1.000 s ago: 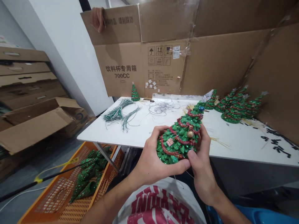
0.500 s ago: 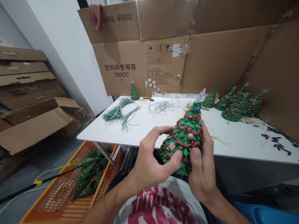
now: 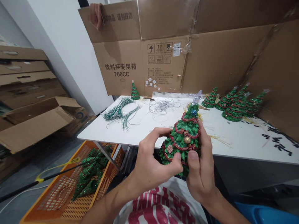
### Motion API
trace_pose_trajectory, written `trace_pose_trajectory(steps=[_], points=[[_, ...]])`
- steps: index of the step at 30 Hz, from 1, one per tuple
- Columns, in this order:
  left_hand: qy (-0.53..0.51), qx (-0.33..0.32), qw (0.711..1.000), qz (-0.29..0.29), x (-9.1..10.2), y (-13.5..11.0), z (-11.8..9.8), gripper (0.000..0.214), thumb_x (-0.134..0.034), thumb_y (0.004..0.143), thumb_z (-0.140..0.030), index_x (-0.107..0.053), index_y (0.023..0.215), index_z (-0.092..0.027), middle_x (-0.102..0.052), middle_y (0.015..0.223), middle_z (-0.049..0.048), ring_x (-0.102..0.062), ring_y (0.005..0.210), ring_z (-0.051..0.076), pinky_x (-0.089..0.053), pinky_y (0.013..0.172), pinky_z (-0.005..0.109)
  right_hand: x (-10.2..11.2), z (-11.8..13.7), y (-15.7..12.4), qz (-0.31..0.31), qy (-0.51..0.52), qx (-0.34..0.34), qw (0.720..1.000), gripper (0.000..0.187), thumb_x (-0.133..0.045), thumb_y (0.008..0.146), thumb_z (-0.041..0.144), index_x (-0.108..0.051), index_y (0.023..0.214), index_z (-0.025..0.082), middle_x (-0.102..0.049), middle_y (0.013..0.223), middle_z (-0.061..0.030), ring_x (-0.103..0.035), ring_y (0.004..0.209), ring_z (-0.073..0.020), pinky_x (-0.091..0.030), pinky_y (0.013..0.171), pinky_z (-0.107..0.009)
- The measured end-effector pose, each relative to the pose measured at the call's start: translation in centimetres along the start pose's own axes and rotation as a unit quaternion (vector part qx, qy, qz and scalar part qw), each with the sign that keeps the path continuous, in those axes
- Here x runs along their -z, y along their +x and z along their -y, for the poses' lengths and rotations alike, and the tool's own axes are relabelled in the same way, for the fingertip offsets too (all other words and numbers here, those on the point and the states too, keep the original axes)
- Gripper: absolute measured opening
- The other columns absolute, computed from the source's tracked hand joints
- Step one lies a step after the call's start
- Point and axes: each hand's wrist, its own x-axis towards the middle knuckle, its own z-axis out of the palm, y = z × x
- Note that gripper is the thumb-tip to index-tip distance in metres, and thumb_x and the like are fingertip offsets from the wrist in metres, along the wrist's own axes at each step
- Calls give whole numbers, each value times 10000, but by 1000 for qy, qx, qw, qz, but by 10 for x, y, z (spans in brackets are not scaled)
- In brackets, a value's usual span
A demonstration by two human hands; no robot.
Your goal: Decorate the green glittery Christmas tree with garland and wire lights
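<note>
A green model Christmas tree (image 3: pixel 185 129) with red garlands, small baubles, a pink gift ornament and a clear topper is held in front of the table's near edge, leaning a little to the right. My left hand (image 3: pixel 155 158) grips its lower left side, thumb across the front near the base. Along the right side lie the fingers of my right hand (image 3: pixel 202 165), with that thumb on the front too. The tree's back and part of its base are hidden by my hands.
On the white table (image 3: pixel 98 130) lie green wire strands (image 3: pixel 119 110), a tangle of thin wire (image 3: pixel 163 105) and black scraps (image 3: pixel 277 143). Several finished trees (image 3: pixel 233 107) stand back right, one small tree (image 3: pixel 135 91) back left. Cardboard (image 3: pixel 221 59) walls the rear. An orange crate (image 3: pixel 67 211) holds green trees.
The tree has turned and shifted slightly left and tilted a bit more upright in both hands. My hands keep their hold on it.
</note>
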Motion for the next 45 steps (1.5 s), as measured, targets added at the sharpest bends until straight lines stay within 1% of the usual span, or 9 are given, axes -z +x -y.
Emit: trace_pose_trajectory(steps=[11,16,21,23,26,31,36,39,45], points=[[-53,15,996,73,5,1,7,495,-771,857,-255,-619,1327,-255,-733,1303,53,-715,1230,279,-567,1108,424,-2,1,-3,-10,65,-70,995,641,-428,1155,369,-225,1763,370,-260,1838,-42,-281,1677,-347,-310,1325,-616],[-107,102,976,161,2,4,11,1000,-1024,678,-406,-426,1473,-303,-668,1468,108,-673,1349,354,-558,1139,496,-1,-3,-3,10,173,-176,969,645,-518,1134,486,-269,1719,377,-321,1803,-81,-361,1645,-316,-438,1268,-533],[-129,121,980,94,2,9,18,793,-949,772,-361,-474,1404,-286,-729,1321,91,-734,1229,312,-605,1040,447,2,-21,13,81,242,-196,947,554,-424,1140,596,-417,1646,372,-446,1724,-104,-534,1518,-297,-543,1165,-505],[-140,119,981,67,6,12,21,718,-913,804,-356,-488,1378,-281,-751,1243,77,-756,1169,297,-625,998,431,4,-37,24,49,205,-177,961,482,-431,1138,593,-585,1502,317,-568,1605,-122,-611,1418,-297,-589,1077,-481],[-111,100,988,31,16,17,25,709,-916,801,-359,-494,1366,-286,-738,1259,68,-760,1167,293,-621,1022,439,10,-69,42,-62,64,-150,985,437,-468,1121,603,-668,1004,232,-711,1178,-111,-691,1149,-279,-598,926,-415],[-42,75,996,-8,27,22,27,731,-917,795,-361,-493,1386,-300,-716,1294,62,-754,1167,285,-632,989,415,10,-116,48,21,-47,-174,983,615,-457,1081,692,-517,644,264,-616,665,-42,-600,657,-223,-476,710,-386],[44,39,998,-26,28,23,28,762,-915,762,-334,-488,1392,-292,-712,1287,59,-726,1240,313,-611,1003,413,-35,-126,18,82,-158,-170,969,480,-614,956,720,-617,896,244,-635,675,-16,-611,623,-251,-446,648,-359],[70,18,997,-19,27,22,27,756,-908,753,-318,-493,1384,-290,-707,1293,52,-724,1222,296,-594,1024,413,-61,-121,1,85,-214,-153,961,472,-641,929,605,-610,1147,187,-717,885,-115,-687,831,-328,-491,776,-406],[63,5,998,-4,28,21,23,755,-912,734,-308,-506,1371,-290,-717,1285,46,-739,1182,284,-594,1028,424,-62,-119,-4,106,-224,-150,957,356,-580,938,378,-557,1252,212,-728,973,-101,-697,889,-312,-511,811,-403]])
